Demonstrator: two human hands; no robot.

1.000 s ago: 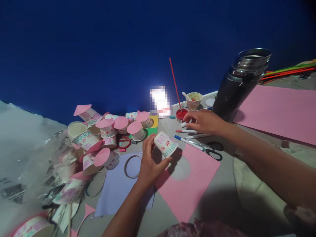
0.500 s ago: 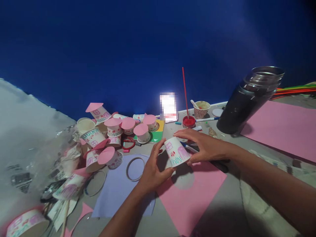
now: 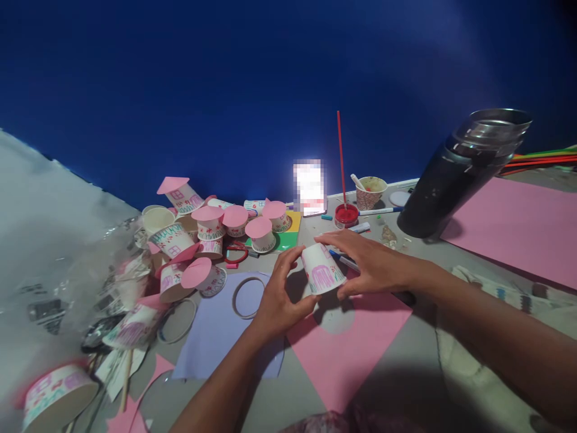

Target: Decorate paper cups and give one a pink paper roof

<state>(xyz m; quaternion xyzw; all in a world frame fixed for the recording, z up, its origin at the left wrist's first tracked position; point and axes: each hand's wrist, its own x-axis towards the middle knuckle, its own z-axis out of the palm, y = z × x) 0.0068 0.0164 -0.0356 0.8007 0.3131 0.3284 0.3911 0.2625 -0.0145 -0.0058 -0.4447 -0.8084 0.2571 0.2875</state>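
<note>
Between my hands is a white paper cup (image 3: 323,269), held bottom up and slightly tilted. Its side carries a purple drawn door, red dots and green strokes at the rim. My left hand (image 3: 283,294) grips it from the left, thumb near the rim. On the other side, my right hand (image 3: 367,261) closes around it with thumb and fingers. Below the cup lies a pink paper sheet (image 3: 347,349) with a round hole cut in it. A blue-capped marker (image 3: 343,260) lies behind the cup, partly hidden by my right hand.
Several decorated cups with pink paper roofs (image 3: 207,215) crowd the left. A purple sheet (image 3: 211,337) bears a tape ring (image 3: 235,300). Red paint (image 3: 346,215), a patterned cup (image 3: 370,195) and a lit screen (image 3: 310,189) stand behind; a dark flask (image 3: 451,180) stands right, by a cloth (image 3: 469,349).
The cup has been turned between my hands, so the purple door now faces me and the window has moved round to the right. The view has shifted slightly.
</note>
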